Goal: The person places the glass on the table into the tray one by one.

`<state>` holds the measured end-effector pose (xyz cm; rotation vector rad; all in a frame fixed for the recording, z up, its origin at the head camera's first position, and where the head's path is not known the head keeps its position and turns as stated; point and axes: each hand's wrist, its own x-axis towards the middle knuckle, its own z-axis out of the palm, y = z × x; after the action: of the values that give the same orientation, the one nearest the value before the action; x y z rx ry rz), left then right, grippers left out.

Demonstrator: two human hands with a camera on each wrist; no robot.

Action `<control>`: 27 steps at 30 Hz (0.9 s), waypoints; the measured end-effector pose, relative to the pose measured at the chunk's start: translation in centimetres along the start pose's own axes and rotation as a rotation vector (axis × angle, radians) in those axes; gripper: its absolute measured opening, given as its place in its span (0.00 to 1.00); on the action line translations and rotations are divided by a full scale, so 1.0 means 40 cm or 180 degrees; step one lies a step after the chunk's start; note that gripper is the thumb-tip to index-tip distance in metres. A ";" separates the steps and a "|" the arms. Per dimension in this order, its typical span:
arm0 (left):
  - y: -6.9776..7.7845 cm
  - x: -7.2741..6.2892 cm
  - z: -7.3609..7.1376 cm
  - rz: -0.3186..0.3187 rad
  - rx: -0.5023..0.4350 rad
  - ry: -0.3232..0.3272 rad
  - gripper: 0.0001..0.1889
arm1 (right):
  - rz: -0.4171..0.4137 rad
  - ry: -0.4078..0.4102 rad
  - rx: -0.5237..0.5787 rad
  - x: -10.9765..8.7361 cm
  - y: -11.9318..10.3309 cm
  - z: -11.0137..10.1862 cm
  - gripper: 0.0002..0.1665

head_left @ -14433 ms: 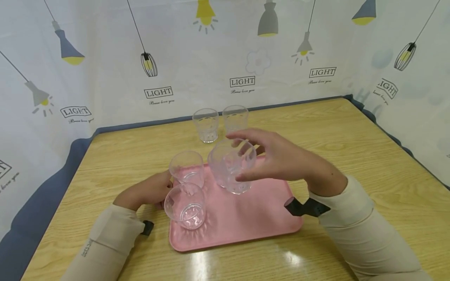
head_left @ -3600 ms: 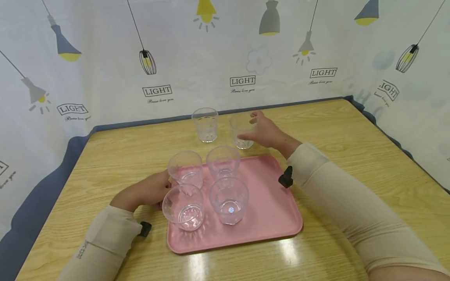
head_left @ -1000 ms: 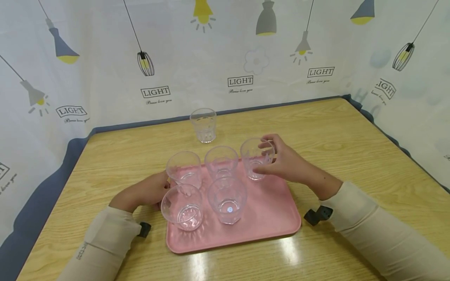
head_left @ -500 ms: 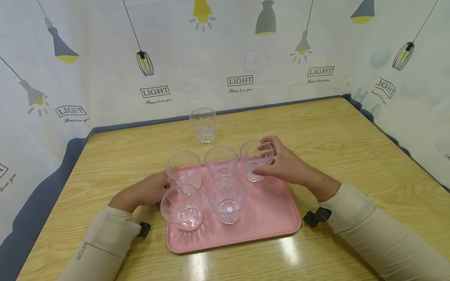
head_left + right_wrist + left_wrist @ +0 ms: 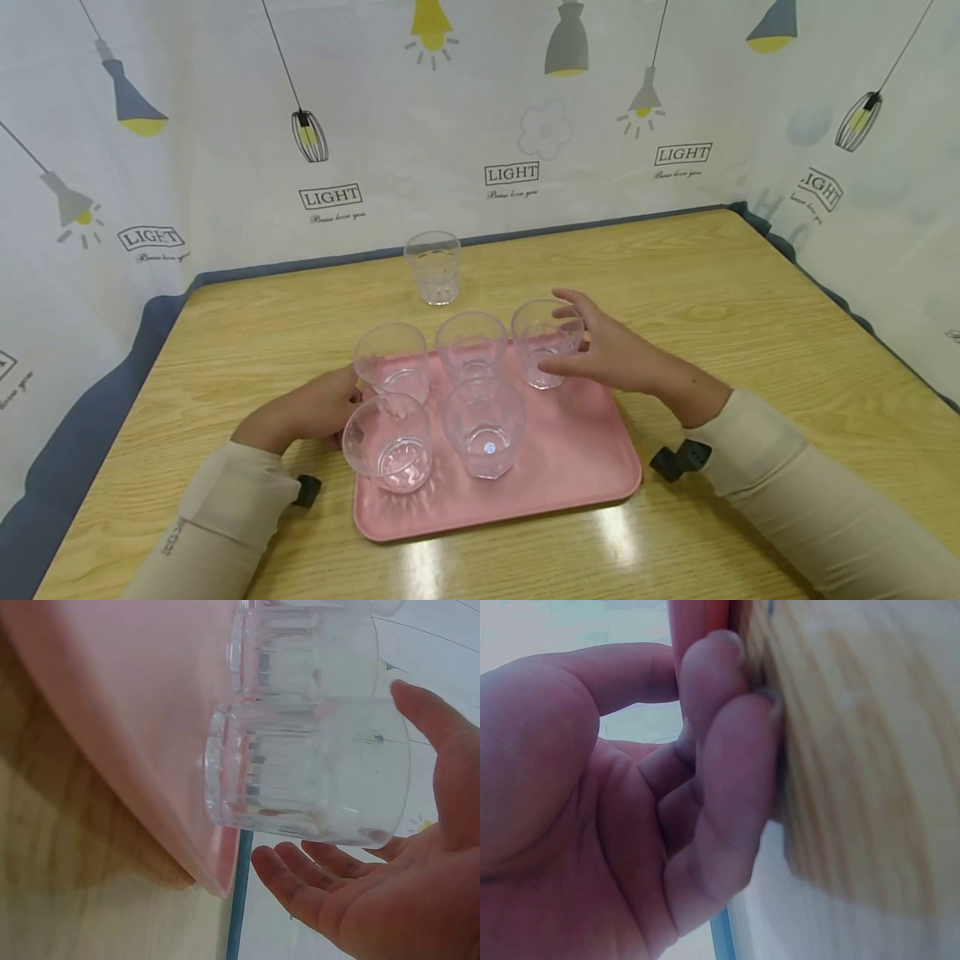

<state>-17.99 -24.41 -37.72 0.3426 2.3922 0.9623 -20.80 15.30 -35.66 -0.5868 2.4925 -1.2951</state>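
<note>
My right hand is spread around a clear plastic cup that stands upright at the back right of the pink tray. In the right wrist view, the thumb and fingers are apart from the cup's wall, and its base rests on the tray. At the tray's left edge, my left hand holds the rim, fingers curled and thumb against the pink side in the left wrist view. Several more clear cups stand on the tray: a back-left cup, a back-middle cup, a front-left cup and a front-middle cup.
One more clear cup stands behind the tray on the wooden table. A white cloth printed with lamps hangs behind the table. The tray's front right part is bare pink surface.
Since the earlier frames, my right hand has set cups from behind onto the tray, latest the back-right one. Its fingers have just loosened from that cup. The left hand keeps its place.
</note>
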 end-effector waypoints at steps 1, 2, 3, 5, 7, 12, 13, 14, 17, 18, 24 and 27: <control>0.001 0.000 0.001 0.0014 0.0007 -0.0007 0.30 | -0.0025 0.0009 -0.0013 0.001 -0.004 -0.004 0.57; 0.000 0.001 0.001 0.0000 -0.0001 -0.0003 0.29 | -0.0035 0.0018 -0.0013 0.002 -0.008 -0.009 0.56; 0.000 0.001 0.001 -0.0010 -0.0006 0.0002 0.29 | -0.0032 0.0033 -0.0011 0.003 -0.013 -0.014 0.55; 0.000 0.001 0.001 -0.0015 -0.0013 0.0002 0.29 | -0.0046 0.0070 -0.0046 0.009 -0.023 -0.024 0.53; -0.001 0.001 0.000 -0.0017 -0.0002 0.0003 0.29 | -0.0070 0.0090 -0.0077 0.016 -0.034 -0.032 0.52; -0.003 0.002 -0.002 -0.0024 -0.0022 -0.0001 0.28 | -0.0143 0.0113 -0.0200 0.042 -0.064 -0.049 0.51; -0.003 0.002 -0.002 -0.0023 -0.0027 -0.0004 0.29 | -0.0157 0.0114 -0.0220 0.048 -0.070 -0.052 0.50; -0.003 0.002 -0.002 -0.0016 -0.0027 -0.0007 0.29 | -0.0167 0.0116 -0.0242 0.054 -0.078 -0.054 0.50; -0.003 0.001 -0.003 0.0002 -0.0016 -0.0009 0.29 | -0.0215 0.0129 -0.0331 0.072 -0.098 -0.061 0.50; -0.002 0.001 -0.003 0.0012 -0.0009 -0.0011 0.29 | -0.0228 0.0130 -0.0365 0.078 -0.105 -0.063 0.49; 0.000 0.001 -0.005 0.0029 0.0038 -0.0007 0.28 | -0.0226 0.0074 -0.0574 0.116 -0.146 -0.076 0.51; -0.002 0.000 -0.005 0.0017 0.0058 -0.0003 0.30 | -0.0202 0.0046 -0.0654 0.136 -0.161 -0.079 0.51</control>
<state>-18.12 -24.57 -37.67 0.3563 2.4018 0.9429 -25.43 11.67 -28.82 -0.7103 2.6584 -1.0744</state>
